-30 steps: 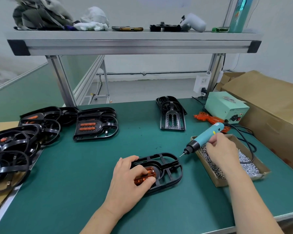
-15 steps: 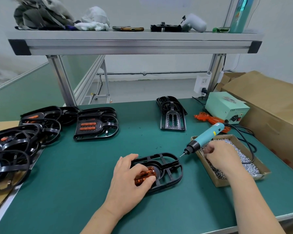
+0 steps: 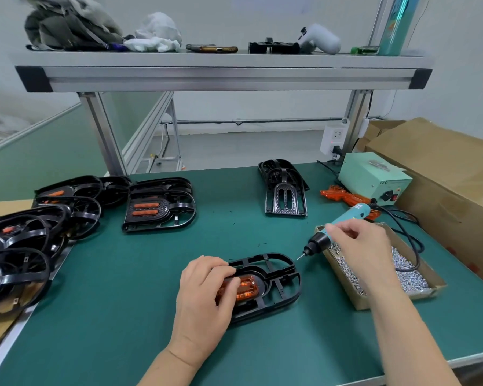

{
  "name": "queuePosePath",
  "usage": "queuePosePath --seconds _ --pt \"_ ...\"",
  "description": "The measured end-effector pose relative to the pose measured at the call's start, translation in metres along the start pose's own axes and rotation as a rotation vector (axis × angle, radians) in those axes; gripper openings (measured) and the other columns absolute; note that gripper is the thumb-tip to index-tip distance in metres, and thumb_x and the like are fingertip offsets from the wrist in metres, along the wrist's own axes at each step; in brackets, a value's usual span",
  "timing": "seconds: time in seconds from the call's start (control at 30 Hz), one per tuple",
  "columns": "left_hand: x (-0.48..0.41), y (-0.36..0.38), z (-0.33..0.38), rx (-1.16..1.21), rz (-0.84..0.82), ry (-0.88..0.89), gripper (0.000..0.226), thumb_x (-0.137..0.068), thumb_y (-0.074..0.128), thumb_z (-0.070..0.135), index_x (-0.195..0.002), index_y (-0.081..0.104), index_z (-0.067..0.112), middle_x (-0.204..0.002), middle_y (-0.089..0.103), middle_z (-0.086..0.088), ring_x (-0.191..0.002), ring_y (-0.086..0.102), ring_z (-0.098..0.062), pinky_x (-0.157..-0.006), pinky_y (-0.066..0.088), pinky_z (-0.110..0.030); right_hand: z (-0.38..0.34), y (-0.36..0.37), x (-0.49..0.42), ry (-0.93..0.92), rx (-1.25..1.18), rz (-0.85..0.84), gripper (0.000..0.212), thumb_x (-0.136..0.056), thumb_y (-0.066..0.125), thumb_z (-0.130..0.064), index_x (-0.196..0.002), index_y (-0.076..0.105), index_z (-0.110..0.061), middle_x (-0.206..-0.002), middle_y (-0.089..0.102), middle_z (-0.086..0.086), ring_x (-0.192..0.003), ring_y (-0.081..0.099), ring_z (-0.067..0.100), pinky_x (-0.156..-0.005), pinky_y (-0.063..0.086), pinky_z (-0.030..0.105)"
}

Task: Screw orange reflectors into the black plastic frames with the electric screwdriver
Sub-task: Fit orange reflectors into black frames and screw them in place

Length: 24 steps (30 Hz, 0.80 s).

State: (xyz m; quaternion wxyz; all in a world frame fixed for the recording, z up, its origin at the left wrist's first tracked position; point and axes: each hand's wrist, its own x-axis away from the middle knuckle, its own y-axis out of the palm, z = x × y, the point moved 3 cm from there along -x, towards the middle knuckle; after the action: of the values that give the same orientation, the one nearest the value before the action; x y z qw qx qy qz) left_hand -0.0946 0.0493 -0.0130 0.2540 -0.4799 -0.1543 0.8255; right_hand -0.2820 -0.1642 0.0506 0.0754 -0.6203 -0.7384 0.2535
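The right hand [image 3: 357,246] grips the screwdriver [image 3: 319,241] with curled fingers, its tip slanting down toward the black frame [image 3: 264,277], where the left hand [image 3: 204,299] pinches the orange reflector [image 3: 246,286].

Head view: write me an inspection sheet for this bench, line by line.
Surface: green mat, a few dark specks.
Job's things: black frame flat on the mat, orange reflector in it; electric screwdriver bit beside the frame, not touching; box of screws at right.
Clutter: finished frames piled left; empty frames and loose reflectors at the back.
Grippers: left hand holds the reflector; right hand grips the screwdriver.
Cables: black cable loops over the screw box.
Surroundings: shelf above; power unit; cardboard boxes right.
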Motion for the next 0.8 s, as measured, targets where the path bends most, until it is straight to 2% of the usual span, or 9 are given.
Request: queuePosePath --seconds 0.07,0.1,0.2,0.33,0.4,0.47,0.57,0.67,0.8 --pt "0.001 -0.002 0.001 -0.017 0.054 0.029 0.016 -0.092 0.060 0.023 -0.095 0.071 0.011 -0.100 0.061 0.008 -0.100 0.055 -0.013 -0.092 0.046 -0.041 -0.022 0.022 0.022 0.104 -0.372 -0.154 0.017 -0.089 0.074 -0.017 -0.072 0.070 -0.013 -0.055 0.062 -0.011 -0.046 0.045 -0.001 -0.046 0.036 0.013" --pt "0.001 -0.003 0.001 -0.019 0.081 0.035 0.017 -0.093 0.060 0.022 -0.095 0.071 0.010 -0.099 0.062 0.006 -0.099 0.056 -0.014 -0.090 0.047 -0.041 -0.031 0.036 0.035 0.169 -0.507 -0.249 0.017 -0.089 0.074 -0.014 -0.073 0.068 -0.011 -0.056 0.061 -0.009 -0.044 0.042 0.000 -0.042 0.032 0.012" --pt "0.002 -0.005 0.000 -0.015 0.147 0.018 0.020 -0.093 0.059 0.021 -0.095 0.072 0.006 -0.097 0.064 0.003 -0.097 0.058 -0.017 -0.088 0.048 -0.040 -0.051 0.074 0.072 0.305 -0.714 -0.480 0.016 -0.090 0.071 -0.010 -0.076 0.065 -0.008 -0.057 0.058 -0.003 -0.042 0.038 0.002 -0.037 0.026 0.012" --pt "0.000 -0.007 -0.001 0.010 0.181 0.008 0.020 -0.094 0.060 0.022 -0.098 0.072 0.007 -0.101 0.064 0.006 -0.098 0.058 -0.016 -0.092 0.047 -0.033 -0.060 0.108 0.101 0.378 -0.739 -0.624 0.027 -0.094 0.067 -0.011 -0.068 0.059 -0.012 -0.058 0.052 -0.002 -0.044 0.036 0.004 -0.038 0.024 0.014" --pt "0.000 -0.008 -0.002 0.025 0.205 0.013 0.020 -0.094 0.060 0.020 -0.099 0.073 0.007 -0.104 0.060 0.013 -0.099 0.057 -0.013 -0.094 0.045 -0.027 -0.061 0.115 0.105 0.391 -0.734 -0.639 0.031 -0.095 0.066 -0.012 -0.066 0.057 -0.013 -0.058 0.049 -0.001 -0.045 0.035 0.004 -0.039 0.024 0.015" --pt "0.000 -0.008 -0.004 0.027 0.227 0.003 0.021 -0.093 0.061 0.020 -0.098 0.075 0.006 -0.103 0.061 0.012 -0.098 0.058 -0.013 -0.094 0.044 -0.024 -0.061 0.118 0.106 0.394 -0.724 -0.637 0.032 -0.095 0.066 -0.012 -0.064 0.056 -0.014 -0.058 0.047 -0.001 -0.045 0.034 0.005 -0.040 0.024 0.015" --pt "-0.001 -0.009 -0.006 0.021 0.245 -0.027 0.024 -0.094 0.061 0.022 -0.098 0.077 0.006 -0.098 0.066 0.005 -0.094 0.060 -0.016 -0.094 0.045 -0.022 -0.060 0.120 0.106 0.407 -0.712 -0.639 0.031 -0.095 0.066 -0.012 -0.066 0.057 -0.014 -0.059 0.048 -0.002 -0.047 0.035 0.006 -0.040 0.024 0.016" --pt "-0.001 -0.010 -0.006 0.008 0.255 -0.034 0.024 -0.094 0.061 0.023 -0.097 0.078 0.007 -0.097 0.068 0.006 -0.092 0.062 -0.017 -0.092 0.047 -0.023 -0.060 0.122 0.108 0.399 -0.684 -0.640 0.030 -0.096 0.065 -0.012 -0.067 0.056 -0.014 -0.059 0.048 -0.001 -0.046 0.036 0.006 -0.039 0.025 0.015" --pt "0.000 -0.012 -0.005 0.059 0.264 -0.065 0.025 -0.092 0.061 0.024 -0.095 0.078 0.006 -0.096 0.069 0.004 -0.091 0.065 -0.022 -0.090 0.050 -0.026 -0.060 0.122 0.107 0.321 -0.610 -0.624 0.025 -0.096 0.064 -0.014 -0.073 0.057 -0.011 -0.055 0.048 -0.001 -0.043 0.040 0.008 -0.037 0.026 0.017"
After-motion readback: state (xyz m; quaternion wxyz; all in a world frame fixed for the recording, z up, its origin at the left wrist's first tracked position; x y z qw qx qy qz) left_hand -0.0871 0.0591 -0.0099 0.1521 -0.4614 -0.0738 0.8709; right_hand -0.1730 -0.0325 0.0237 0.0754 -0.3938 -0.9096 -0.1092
